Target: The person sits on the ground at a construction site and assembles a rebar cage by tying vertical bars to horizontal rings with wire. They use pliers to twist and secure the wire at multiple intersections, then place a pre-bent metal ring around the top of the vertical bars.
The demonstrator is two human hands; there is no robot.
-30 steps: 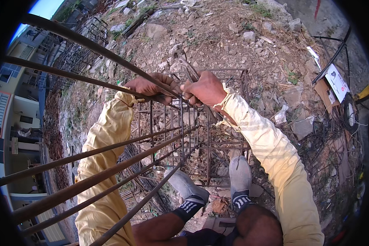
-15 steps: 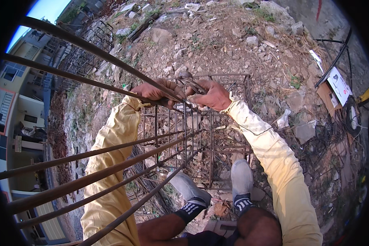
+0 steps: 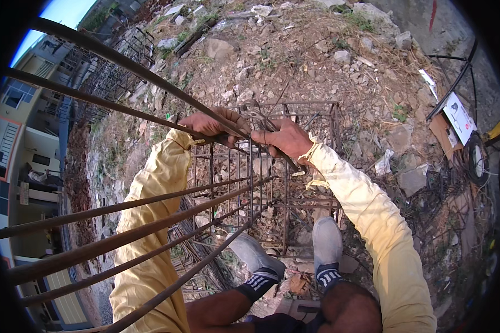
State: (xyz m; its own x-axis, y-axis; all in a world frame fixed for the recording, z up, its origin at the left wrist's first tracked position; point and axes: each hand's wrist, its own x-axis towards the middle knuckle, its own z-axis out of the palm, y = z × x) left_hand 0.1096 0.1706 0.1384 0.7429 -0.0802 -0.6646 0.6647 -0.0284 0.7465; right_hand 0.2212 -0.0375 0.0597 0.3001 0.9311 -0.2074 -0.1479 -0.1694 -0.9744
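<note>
The left hand is clamped round a long rusty bar at the top corner of a rebar cage. The right hand, touching the same joint, is closed on a metal tool whose tip sits at the bar. The cage stands upright on rubble between two grey shoes. Well to the right, near coiled wire, lies a flat brown carton with a white rectangular label. A crumpled white scrap lies beside the cage.

Both hands, left hand and right hand, have slid farther along the top rebar, right hand now lower.
</note>
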